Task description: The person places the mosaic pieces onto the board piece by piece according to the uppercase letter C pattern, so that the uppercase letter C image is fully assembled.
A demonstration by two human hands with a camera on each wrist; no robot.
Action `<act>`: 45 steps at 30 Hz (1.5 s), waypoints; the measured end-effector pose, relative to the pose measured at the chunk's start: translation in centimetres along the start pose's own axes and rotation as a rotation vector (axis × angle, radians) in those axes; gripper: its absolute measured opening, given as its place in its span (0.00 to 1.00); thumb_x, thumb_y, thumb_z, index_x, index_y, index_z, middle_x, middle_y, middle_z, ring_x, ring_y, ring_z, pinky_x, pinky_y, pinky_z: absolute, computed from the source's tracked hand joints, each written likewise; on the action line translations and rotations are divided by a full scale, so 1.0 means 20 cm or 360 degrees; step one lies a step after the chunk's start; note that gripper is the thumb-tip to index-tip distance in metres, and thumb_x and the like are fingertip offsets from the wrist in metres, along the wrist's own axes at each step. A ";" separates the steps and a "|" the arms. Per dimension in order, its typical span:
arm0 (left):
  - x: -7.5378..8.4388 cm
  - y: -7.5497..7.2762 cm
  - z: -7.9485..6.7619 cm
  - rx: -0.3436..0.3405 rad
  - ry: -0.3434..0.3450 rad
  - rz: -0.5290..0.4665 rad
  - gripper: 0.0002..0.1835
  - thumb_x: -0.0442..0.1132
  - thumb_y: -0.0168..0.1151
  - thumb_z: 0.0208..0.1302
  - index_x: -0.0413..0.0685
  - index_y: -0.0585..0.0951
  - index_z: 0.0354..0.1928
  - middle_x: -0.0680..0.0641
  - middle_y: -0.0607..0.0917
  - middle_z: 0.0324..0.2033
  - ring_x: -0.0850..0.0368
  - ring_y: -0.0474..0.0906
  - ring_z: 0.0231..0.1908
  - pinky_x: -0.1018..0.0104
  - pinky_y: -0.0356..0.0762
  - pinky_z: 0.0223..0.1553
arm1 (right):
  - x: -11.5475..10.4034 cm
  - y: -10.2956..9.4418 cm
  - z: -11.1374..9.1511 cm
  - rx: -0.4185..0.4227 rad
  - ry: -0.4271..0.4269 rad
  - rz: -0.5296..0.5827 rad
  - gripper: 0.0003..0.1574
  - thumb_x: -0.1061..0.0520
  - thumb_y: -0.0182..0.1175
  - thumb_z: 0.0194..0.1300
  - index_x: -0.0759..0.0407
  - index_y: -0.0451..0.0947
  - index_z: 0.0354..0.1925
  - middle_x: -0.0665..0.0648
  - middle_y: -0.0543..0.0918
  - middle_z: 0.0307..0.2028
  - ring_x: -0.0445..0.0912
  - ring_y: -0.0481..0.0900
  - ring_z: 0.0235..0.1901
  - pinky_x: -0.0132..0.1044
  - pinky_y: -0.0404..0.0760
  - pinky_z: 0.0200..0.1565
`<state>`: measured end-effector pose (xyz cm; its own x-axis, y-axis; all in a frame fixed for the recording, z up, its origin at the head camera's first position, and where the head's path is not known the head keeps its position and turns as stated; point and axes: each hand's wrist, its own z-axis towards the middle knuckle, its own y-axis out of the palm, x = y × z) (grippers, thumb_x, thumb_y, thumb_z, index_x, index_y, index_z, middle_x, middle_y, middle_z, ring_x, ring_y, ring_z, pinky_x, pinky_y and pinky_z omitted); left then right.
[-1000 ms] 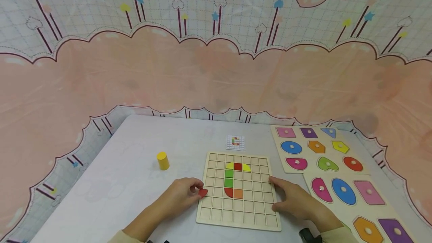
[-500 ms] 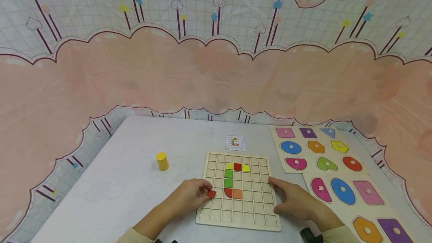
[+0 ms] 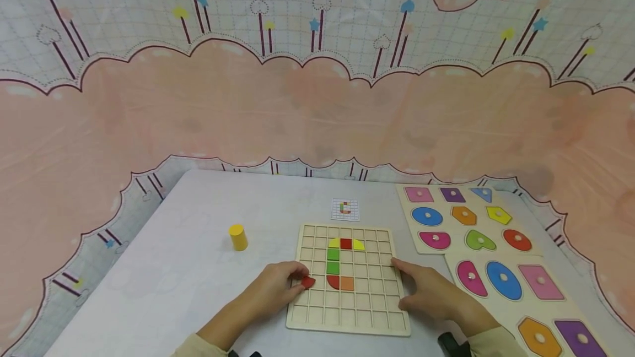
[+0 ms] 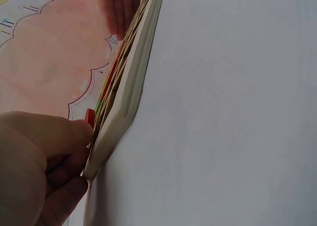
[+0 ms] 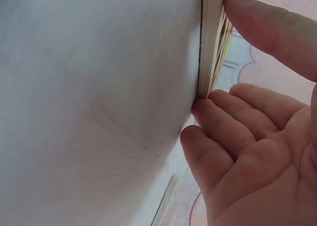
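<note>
A square wooden grid board (image 3: 367, 304) lies flat on the white table. Set in its cells are two yellow corner pieces, a red square (image 3: 345, 243), two green squares (image 3: 333, 261), a red rounded piece (image 3: 333, 281) and an orange square (image 3: 346, 284). My left hand (image 3: 275, 288) pinches another red piece (image 3: 308, 282) over the board's left columns; in the left wrist view this piece (image 4: 89, 116) sticks up past the thumb. Against the board's right edge rests my right hand (image 3: 434, 293), thumb and fingers spread and touching the edge.
A small card (image 3: 345, 210) with a coloured grid pattern lies behind the board. To the left stands a yellow cylinder (image 3: 238, 237). Two knobbed shape-puzzle boards (image 3: 488, 258) lie at the right, close to my right arm.
My left hand has carried the red piece rightward from the board's left edge to over its cells. In the last half second the board has shifted slightly left, with the right hand following.
</note>
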<state>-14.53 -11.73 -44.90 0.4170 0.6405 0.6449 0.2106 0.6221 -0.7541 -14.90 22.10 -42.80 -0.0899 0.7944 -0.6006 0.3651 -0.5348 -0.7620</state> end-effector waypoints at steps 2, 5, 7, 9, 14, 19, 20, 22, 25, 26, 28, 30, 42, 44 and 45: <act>0.00 0.00 0.00 0.0003 -0.0011 0.0002 0.08 0.35 0.69 0.63 0.44 0.84 0.44 0.55 0.86 0.39 0.59 0.81 0.43 0.59 0.81 0.47 | 0.00 0.00 0.01 0.0001 -0.0004 -0.0005 0.55 0.58 0.79 0.46 0.59 0.68 0.71 0.61 0.72 0.67 0.62 0.65 0.68 0.60 0.67 0.64; -0.01 -0.01 0.00 0.0003 -0.0023 0.0012 0.09 0.35 0.69 0.64 0.44 0.84 0.45 0.54 0.86 0.40 0.58 0.82 0.44 0.58 0.81 0.48 | -0.01 0.00 0.02 -0.0003 0.0002 0.0004 0.55 0.58 0.79 0.46 0.58 0.68 0.71 0.61 0.72 0.67 0.62 0.65 0.68 0.59 0.67 0.64; -0.02 -0.01 0.00 0.0006 -0.0029 0.0019 0.09 0.35 0.69 0.64 0.43 0.84 0.45 0.54 0.86 0.40 0.58 0.81 0.44 0.58 0.81 0.48 | -0.01 0.01 0.02 -0.0009 0.0007 0.0016 0.55 0.58 0.79 0.47 0.58 0.67 0.72 0.61 0.72 0.68 0.62 0.64 0.69 0.59 0.66 0.64; -0.02 -0.02 0.00 0.0005 -0.0027 0.0023 0.09 0.35 0.69 0.64 0.43 0.83 0.45 0.54 0.86 0.40 0.58 0.81 0.44 0.58 0.81 0.48 | -0.01 0.01 0.02 -0.0017 0.0011 0.0031 0.55 0.58 0.79 0.47 0.57 0.67 0.72 0.61 0.71 0.68 0.62 0.64 0.69 0.59 0.66 0.65; -0.02 -0.02 0.01 -0.0017 -0.0004 0.0060 0.10 0.36 0.69 0.63 0.43 0.84 0.46 0.53 0.86 0.41 0.60 0.80 0.43 0.60 0.80 0.47 | -0.01 0.01 0.03 -0.0027 0.0026 0.0061 0.55 0.59 0.79 0.47 0.58 0.67 0.72 0.61 0.71 0.68 0.62 0.63 0.69 0.60 0.65 0.65; 0.02 -0.02 0.05 -0.0051 -0.0032 0.0024 0.10 0.36 0.70 0.63 0.44 0.84 0.45 0.54 0.85 0.40 0.61 0.79 0.41 0.61 0.81 0.46 | 0.00 0.01 0.03 -0.0029 0.0042 0.0060 0.56 0.58 0.79 0.46 0.58 0.67 0.72 0.62 0.71 0.68 0.63 0.64 0.69 0.61 0.65 0.64; 0.03 -0.01 0.06 -0.0056 -0.0037 0.0011 0.09 0.36 0.69 0.63 0.45 0.84 0.44 0.55 0.85 0.40 0.60 0.80 0.42 0.61 0.81 0.46 | 0.00 0.01 0.03 -0.0030 0.0044 0.0060 0.56 0.58 0.79 0.46 0.58 0.67 0.72 0.62 0.71 0.68 0.63 0.64 0.69 0.61 0.66 0.64; 0.05 0.00 0.08 -0.0064 -0.0030 0.0005 0.08 0.36 0.69 0.63 0.46 0.84 0.44 0.55 0.85 0.40 0.58 0.80 0.44 0.60 0.80 0.47 | 0.00 0.01 0.03 -0.0031 0.0049 0.0067 0.56 0.58 0.80 0.46 0.58 0.67 0.72 0.62 0.71 0.68 0.63 0.63 0.69 0.61 0.66 0.64; 0.09 0.01 0.11 -0.0072 0.0016 0.0008 0.07 0.36 0.69 0.64 0.46 0.84 0.43 0.53 0.86 0.40 0.56 0.81 0.46 0.58 0.80 0.48 | 0.00 0.01 0.03 -0.0031 0.0048 0.0076 0.57 0.58 0.80 0.46 0.58 0.67 0.72 0.62 0.71 0.68 0.63 0.63 0.69 0.61 0.65 0.64; 0.09 0.02 0.12 -0.0077 0.0029 0.0017 0.07 0.37 0.68 0.64 0.46 0.84 0.43 0.53 0.86 0.40 0.55 0.81 0.46 0.58 0.80 0.48 | 0.00 0.00 0.03 -0.0031 0.0046 0.0077 0.56 0.58 0.80 0.46 0.58 0.67 0.72 0.62 0.71 0.68 0.63 0.63 0.69 0.61 0.65 0.64; 0.11 0.04 0.14 -0.0090 0.0046 0.0007 0.07 0.38 0.68 0.65 0.46 0.84 0.43 0.53 0.86 0.41 0.55 0.81 0.47 0.58 0.80 0.49 | 0.00 0.00 0.03 -0.0032 0.0045 0.0079 0.57 0.58 0.80 0.46 0.59 0.67 0.72 0.62 0.71 0.68 0.63 0.64 0.69 0.61 0.65 0.64; 0.12 0.06 0.16 -0.0103 0.0054 0.0016 0.07 0.40 0.68 0.66 0.48 0.85 0.43 0.54 0.86 0.41 0.57 0.80 0.47 0.59 0.79 0.49 | 0.00 0.00 0.03 -0.0032 0.0043 0.0075 0.57 0.58 0.80 0.45 0.59 0.67 0.72 0.62 0.71 0.68 0.63 0.64 0.69 0.61 0.65 0.64; 0.19 0.15 0.25 -0.0171 0.0028 0.0044 0.07 0.38 0.70 0.63 0.49 0.86 0.43 0.60 0.83 0.35 0.65 0.75 0.37 0.68 0.77 0.43 | 0.00 0.00 0.03 -0.0039 0.0036 0.0064 0.57 0.57 0.80 0.46 0.58 0.66 0.72 0.62 0.70 0.68 0.63 0.63 0.69 0.61 0.65 0.65; 0.20 0.17 0.26 -0.0172 0.0029 0.0033 0.07 0.38 0.71 0.63 0.49 0.85 0.42 0.60 0.82 0.34 0.66 0.73 0.34 0.70 0.76 0.40 | 0.00 0.00 0.04 -0.0041 0.0040 0.0054 0.57 0.57 0.80 0.46 0.57 0.66 0.72 0.62 0.70 0.68 0.63 0.63 0.69 0.61 0.65 0.64; 0.20 0.17 0.26 -0.0171 0.0029 0.0036 0.07 0.38 0.71 0.62 0.49 0.85 0.42 0.60 0.82 0.33 0.66 0.73 0.34 0.70 0.76 0.40 | 0.00 -0.01 0.04 -0.0041 0.0039 0.0047 0.57 0.57 0.80 0.46 0.57 0.66 0.72 0.62 0.70 0.68 0.63 0.63 0.69 0.61 0.65 0.64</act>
<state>-16.75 -4.63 -44.28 0.4386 0.6449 0.6259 0.2944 0.5550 -0.7781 -15.62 21.92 -42.89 -0.0560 0.7854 -0.6164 0.3913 -0.5508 -0.7373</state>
